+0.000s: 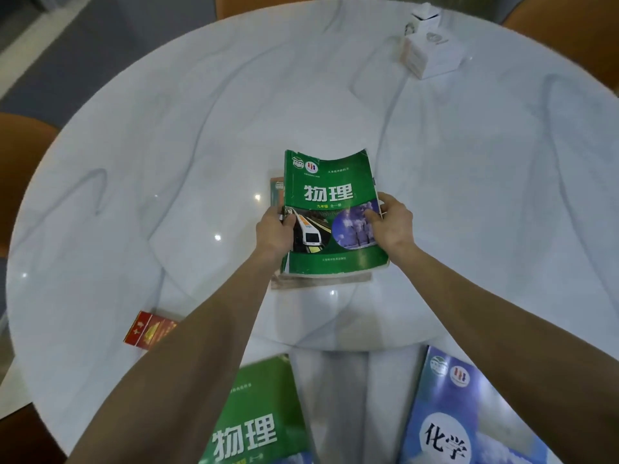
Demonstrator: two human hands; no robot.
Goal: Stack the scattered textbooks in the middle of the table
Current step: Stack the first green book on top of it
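I am gripping the green physics book (330, 212) by both side edges, left hand (274, 229) and right hand (390, 222) clenched on it, just above the orange book (276, 190); it is sagging, soft-covered and probably light

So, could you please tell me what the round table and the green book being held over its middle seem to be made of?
Table: probably polished marble or a marble-look slab; white with grey veins, and ceiling lights glint on it.
Green book: paperback with a glossy printed cover; its top edge curls up, and both hands, left hand and right hand, grip its sides.
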